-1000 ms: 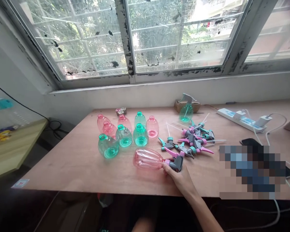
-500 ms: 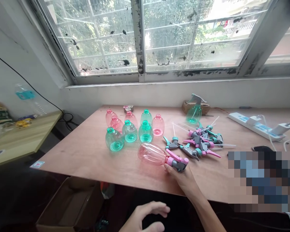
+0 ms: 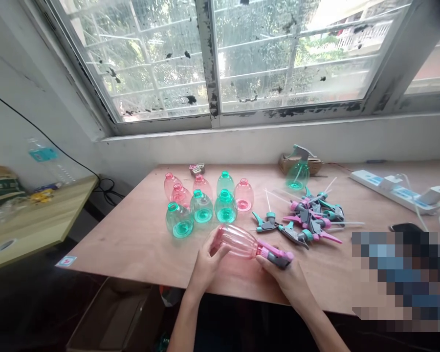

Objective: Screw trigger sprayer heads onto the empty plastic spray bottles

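A clear pink spray bottle (image 3: 238,241) with a pink and grey trigger head (image 3: 275,254) lies sideways between my two hands, its base to the left. My left hand (image 3: 209,252) is closed around the base end. At the neck, just under the trigger head, my right hand (image 3: 281,274) grips it; some of its fingers are hidden. Beyond it stand several open-necked bottles without heads, such as a green bottle (image 3: 225,206) and a pink bottle (image 3: 244,195). Loose trigger heads (image 3: 311,217) in pink, teal and grey lie heaped to the right.
A green spray bottle (image 3: 298,173) with its head on stands by a small cardboard box (image 3: 313,166) at the back. A white power strip (image 3: 396,192) with plugs lies at the right. Below the table's front edge is a cardboard carton (image 3: 106,318). A blurred patch hides the right front.
My left hand has come up from below the table edge and closed on the bottle's base. My right hand still holds the neck. The view has shifted slightly.
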### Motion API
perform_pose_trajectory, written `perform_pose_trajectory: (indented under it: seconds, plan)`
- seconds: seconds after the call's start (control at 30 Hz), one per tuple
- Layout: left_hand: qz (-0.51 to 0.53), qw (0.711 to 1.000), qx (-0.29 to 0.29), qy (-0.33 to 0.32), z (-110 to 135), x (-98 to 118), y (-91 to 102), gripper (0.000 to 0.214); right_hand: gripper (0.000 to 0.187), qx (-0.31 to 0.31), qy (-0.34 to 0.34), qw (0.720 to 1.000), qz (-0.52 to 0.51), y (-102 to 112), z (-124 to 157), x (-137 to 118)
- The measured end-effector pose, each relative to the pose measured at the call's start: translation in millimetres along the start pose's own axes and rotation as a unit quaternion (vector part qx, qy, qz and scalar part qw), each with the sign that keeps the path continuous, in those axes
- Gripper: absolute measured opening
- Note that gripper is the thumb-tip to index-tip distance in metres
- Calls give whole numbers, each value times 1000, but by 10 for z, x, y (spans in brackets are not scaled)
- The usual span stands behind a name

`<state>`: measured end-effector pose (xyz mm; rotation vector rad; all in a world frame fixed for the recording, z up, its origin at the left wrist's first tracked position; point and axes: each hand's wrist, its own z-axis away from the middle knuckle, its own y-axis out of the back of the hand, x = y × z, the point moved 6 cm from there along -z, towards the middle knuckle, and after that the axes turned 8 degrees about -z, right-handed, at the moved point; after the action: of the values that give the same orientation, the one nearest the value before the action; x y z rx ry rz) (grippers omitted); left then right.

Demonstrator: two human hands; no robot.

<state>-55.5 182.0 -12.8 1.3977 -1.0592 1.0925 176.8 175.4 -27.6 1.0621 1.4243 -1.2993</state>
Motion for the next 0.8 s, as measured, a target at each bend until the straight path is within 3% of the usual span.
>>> perform_pose_trajectory:
  seconds: [0.2, 0.33, 0.43, 0.67, 0.8]
  plan:
    - [30, 999, -10, 11, 105, -16, -10, 81, 39, 78, -32, 996, 1, 74, -1, 77]
    - [32, 999, 32, 19, 101, -129, 0, 104, 43, 56, -42, 997, 23, 12, 16, 153]
    - [26, 998, 39, 32, 80, -185, 17, 96, 46, 49, -59, 997, 19, -51, 35, 172]
    - [24, 997, -11, 70, 34, -165, 38, 89, 53, 108, -70, 991, -39, -153, 20, 33]
    - [26, 996, -15, 79, 21, -200, 40, 113, 54, 137, -79, 986, -45, -169, -6, 22]
